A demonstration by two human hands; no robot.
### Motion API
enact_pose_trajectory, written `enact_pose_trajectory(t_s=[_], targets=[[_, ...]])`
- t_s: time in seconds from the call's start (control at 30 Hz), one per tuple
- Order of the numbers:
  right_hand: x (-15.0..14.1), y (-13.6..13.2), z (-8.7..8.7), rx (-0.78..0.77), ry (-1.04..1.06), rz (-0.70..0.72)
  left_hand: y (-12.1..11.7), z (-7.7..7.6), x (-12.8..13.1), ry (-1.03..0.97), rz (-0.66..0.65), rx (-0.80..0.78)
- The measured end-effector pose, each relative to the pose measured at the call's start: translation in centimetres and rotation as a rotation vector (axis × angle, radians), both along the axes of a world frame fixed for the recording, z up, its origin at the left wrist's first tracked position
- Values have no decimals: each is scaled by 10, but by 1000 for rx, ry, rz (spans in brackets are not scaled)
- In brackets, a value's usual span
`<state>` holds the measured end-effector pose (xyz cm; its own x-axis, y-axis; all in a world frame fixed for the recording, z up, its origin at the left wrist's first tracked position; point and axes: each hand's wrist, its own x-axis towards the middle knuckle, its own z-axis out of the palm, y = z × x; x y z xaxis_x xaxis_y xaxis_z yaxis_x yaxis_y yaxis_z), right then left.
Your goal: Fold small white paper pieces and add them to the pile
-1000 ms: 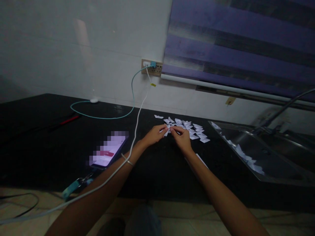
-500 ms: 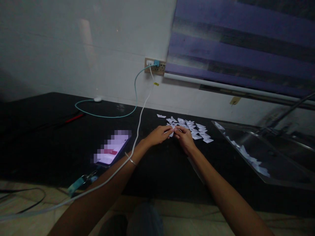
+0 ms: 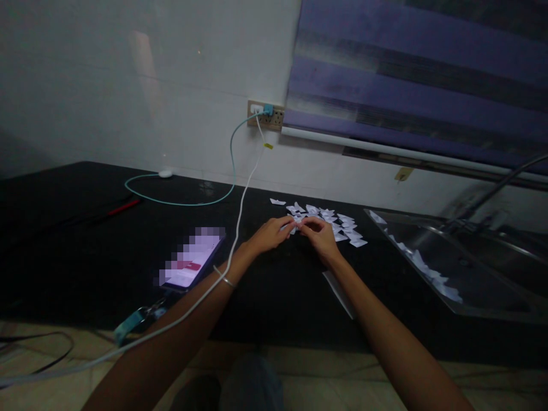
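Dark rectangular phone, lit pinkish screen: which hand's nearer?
Left. The left hand is right of the far end of the phone; the right hand is farther right, past the left hand.

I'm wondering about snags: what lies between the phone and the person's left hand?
In the head view, a white cable runs across that stretch of dark counter, between the phone and the left hand.

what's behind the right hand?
Folded white paper boats on the dark countertop, visible past the right hand above and to its right. The hand covers part of the cluster, so any boats directly behind it can't be seen.
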<state>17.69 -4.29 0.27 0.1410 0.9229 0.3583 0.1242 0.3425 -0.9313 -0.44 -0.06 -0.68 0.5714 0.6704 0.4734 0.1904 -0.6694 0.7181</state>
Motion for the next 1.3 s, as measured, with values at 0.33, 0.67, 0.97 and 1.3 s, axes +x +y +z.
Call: enact_pose_trajectory(t_s=[0.33, 0.67, 0.97, 1.3], targets=[[5, 7, -11, 136, -74, -62, 1, -1, -1, 44, -62, 76], [8, 6, -7, -41, 45, 113, -1, -1, 2, 40, -69, 1], [2, 4, -10, 34, -41, -60, 3, -4, 2, 84, -29, 97], [4, 4, -13, 64, -24, -59, 1, -2, 0, 126, -4, 62]])
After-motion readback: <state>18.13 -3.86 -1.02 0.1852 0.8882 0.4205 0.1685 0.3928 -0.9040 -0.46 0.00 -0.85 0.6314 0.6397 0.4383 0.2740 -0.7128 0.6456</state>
